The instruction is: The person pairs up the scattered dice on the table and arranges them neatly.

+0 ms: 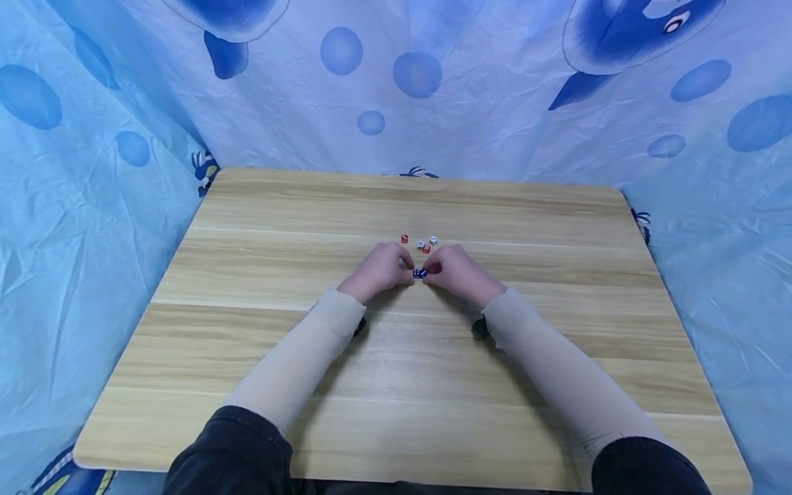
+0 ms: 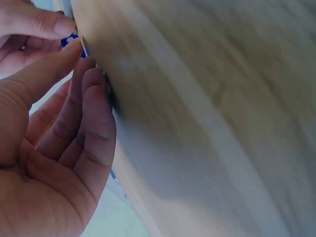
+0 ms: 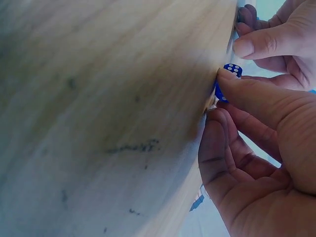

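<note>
Two blue dice [image 1: 419, 273] with white pips sit side by side on the wooden table between the hands. My left hand [image 1: 382, 269] pinches the left die between thumb and fingers. From the other side, my right hand [image 1: 459, 273] pinches the right die. In the right wrist view, a blue die [image 3: 233, 69] shows beside the right thumb, with the left thumb close by. The left wrist view shows blue die faces [image 2: 69, 40] partly hidden by the fingertips of both hands.
Just beyond the hands lie a red die [image 1: 404, 238], a white die [image 1: 421, 245], a second red die [image 1: 426, 249] and another white die [image 1: 433, 240]. The wooden table [image 1: 396, 412] has blue patterned curtains [image 1: 482, 130] behind it and at both sides.
</note>
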`<state>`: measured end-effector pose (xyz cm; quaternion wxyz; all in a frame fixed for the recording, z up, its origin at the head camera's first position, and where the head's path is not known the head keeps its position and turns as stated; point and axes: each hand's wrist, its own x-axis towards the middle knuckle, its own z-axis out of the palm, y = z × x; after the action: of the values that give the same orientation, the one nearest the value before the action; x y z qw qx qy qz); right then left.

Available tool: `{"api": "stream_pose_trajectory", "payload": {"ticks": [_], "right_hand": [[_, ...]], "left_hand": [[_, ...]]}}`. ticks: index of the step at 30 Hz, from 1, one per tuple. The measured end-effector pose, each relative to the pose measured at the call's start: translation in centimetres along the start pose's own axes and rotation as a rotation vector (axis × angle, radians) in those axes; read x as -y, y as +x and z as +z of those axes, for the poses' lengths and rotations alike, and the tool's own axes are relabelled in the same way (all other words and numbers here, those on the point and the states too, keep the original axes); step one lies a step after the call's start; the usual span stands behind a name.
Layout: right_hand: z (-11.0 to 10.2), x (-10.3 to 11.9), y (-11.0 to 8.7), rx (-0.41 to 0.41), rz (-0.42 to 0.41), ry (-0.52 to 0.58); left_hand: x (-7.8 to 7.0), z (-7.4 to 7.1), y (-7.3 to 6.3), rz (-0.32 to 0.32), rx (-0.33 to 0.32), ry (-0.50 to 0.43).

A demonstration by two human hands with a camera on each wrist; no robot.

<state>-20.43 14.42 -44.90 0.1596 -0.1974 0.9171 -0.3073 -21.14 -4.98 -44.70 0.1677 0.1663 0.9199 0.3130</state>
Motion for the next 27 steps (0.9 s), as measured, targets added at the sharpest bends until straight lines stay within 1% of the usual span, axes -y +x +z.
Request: {"api": "stream_pose_trajectory", "payload": {"ticks": [4, 10, 13, 16, 20, 22, 27], "right_hand": [[-0.1, -0.1, -0.1, 0.005, 0.019, -0.003], [-0.2, -0.1, 0.0, 0.01, 0.011, -0.021], [-0.1, -0.1, 0.1, 0.014, 0.007, -0.027], [0.0, -0.1, 0.2, 0.02, 0.011, -0.022], [0.0, -0.2, 0.1, 0.017, 0.015, -0.018], [0.1, -0.2, 0.1, 0.012, 0.01, -0.023], [0.0, -0.1, -0.1, 0.006, -0.007, -0.027]], "left_hand": [[0.4, -0.6, -0.1, -0.008, -0.007, -0.022], [0.9, -1.5, 0.1, -0.022, -0.066, -0.159], [1.1, -1.9, 0.3, -0.026, -0.09, -0.211], [1.2, -2.3, 0.6, -0.055, -0.099, -0.267], [1.4, -2.5, 1.2, -0.11, -0.094, -0.34], [1.5, -2.6, 1.6, -0.13, -0.095, -0.356], [2.2, -2.7, 2.6, -0.17, -0.104, -0.354]]}}
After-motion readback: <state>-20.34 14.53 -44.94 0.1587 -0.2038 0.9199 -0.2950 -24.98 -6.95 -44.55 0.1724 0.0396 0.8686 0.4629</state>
